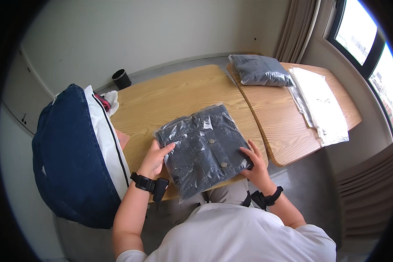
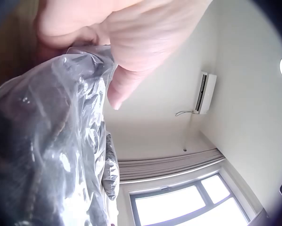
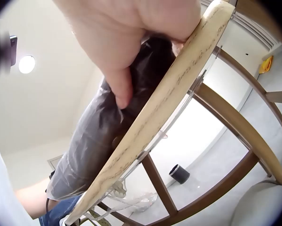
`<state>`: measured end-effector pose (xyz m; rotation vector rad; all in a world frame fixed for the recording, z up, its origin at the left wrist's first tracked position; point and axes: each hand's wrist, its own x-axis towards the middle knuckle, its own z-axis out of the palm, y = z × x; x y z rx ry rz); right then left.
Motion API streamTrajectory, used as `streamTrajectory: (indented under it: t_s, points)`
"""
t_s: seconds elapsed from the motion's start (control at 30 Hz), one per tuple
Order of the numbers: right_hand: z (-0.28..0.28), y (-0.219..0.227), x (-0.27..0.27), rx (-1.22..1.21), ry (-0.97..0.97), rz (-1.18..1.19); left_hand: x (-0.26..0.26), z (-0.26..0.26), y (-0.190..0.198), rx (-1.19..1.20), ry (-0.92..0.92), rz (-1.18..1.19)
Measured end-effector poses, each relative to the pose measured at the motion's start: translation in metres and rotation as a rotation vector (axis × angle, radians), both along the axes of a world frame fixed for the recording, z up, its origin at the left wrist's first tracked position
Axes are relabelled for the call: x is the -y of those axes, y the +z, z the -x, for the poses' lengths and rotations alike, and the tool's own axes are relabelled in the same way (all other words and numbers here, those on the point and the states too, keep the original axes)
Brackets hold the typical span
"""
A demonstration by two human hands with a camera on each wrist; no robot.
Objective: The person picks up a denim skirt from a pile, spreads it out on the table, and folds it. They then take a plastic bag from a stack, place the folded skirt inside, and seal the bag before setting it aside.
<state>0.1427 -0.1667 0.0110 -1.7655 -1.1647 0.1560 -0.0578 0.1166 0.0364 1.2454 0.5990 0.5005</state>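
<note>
A folded dark grey denim garment with metal buttons, sealed in a clear plastic bag (image 1: 201,153), lies at the table's near edge in front of the person. The left hand (image 1: 153,159) grips its left side, thumb (image 2: 119,92) over the top of the plastic and fingers tucked beneath. At the right side the right hand (image 1: 258,169) holds the near corner. In the right wrist view, that thumb (image 3: 121,89) presses into the plastic close above the table edge (image 3: 155,113), with the other fingers partly hidden behind the bag.
A wooden table (image 1: 179,87) bears the bagged garment. Beside it, a second table (image 1: 270,118) holds another bagged dark garment (image 1: 262,70) and a pile of white plastic bags (image 1: 325,105). A large blue and white bag (image 1: 74,153) bulges at the left. Behind stands a black bin (image 1: 121,79).
</note>
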Motion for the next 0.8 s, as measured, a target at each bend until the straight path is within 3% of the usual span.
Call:
streamTrajectory:
  t_s: [0.03,0.07,0.1,0.17,0.2,0.23,0.3,0.37,0.43,0.5,0.57,0.6,0.77,0.8]
  points:
    - [0.003,0.000,-0.001,-0.059,-0.104,-0.038,0.002,0.000,-0.001,0.046,-0.014,0.014]
    - [0.000,-0.004,-0.003,0.047,-0.226,-0.015,0.002,-0.001,-0.004,0.039,0.018,0.054]
    - [-0.005,-0.023,-0.005,-0.294,-0.255,-0.143,0.004,-0.002,-0.006,0.031,0.025,0.057]
    - [-0.007,-0.023,-0.017,-0.801,-0.165,-0.561,0.013,-0.005,-0.011,0.069,0.046,0.375]
    - [-0.006,-0.017,-0.021,-1.054,-0.277,-0.570,0.017,-0.008,-0.017,0.074,0.088,0.406]
    - [-0.003,-0.008,-0.022,-1.056,-0.281,-0.564,0.023,-0.010,-0.017,0.071,0.089,0.412]
    - [0.003,0.009,-0.023,-1.498,0.240,-0.585,0.031,-0.015,-0.012,0.151,0.108,0.498]
    - [0.007,0.010,-0.027,-1.393,0.174,-0.496,0.032,-0.016,-0.013,0.147,0.118,0.523]
    - [0.002,0.013,-0.031,-1.664,0.384,-0.515,0.028,-0.011,-0.017,0.162,0.132,0.623]
    - [0.007,0.009,-0.038,-1.614,0.351,-0.536,0.026,-0.003,-0.019,0.158,0.118,0.662]
    - [0.007,-0.005,-0.042,-1.745,0.619,-0.536,0.028,0.006,-0.014,0.156,0.106,0.697]
    - [0.010,-0.003,-0.045,-1.736,0.646,-0.520,0.032,0.012,-0.006,0.166,0.078,0.706]
    - [0.019,-0.017,-0.061,-1.786,0.695,-0.509,0.035,0.037,-0.014,0.155,0.109,0.685]
    - [0.022,-0.014,-0.063,-1.827,0.624,-0.530,0.035,0.040,-0.015,0.157,0.112,0.682]
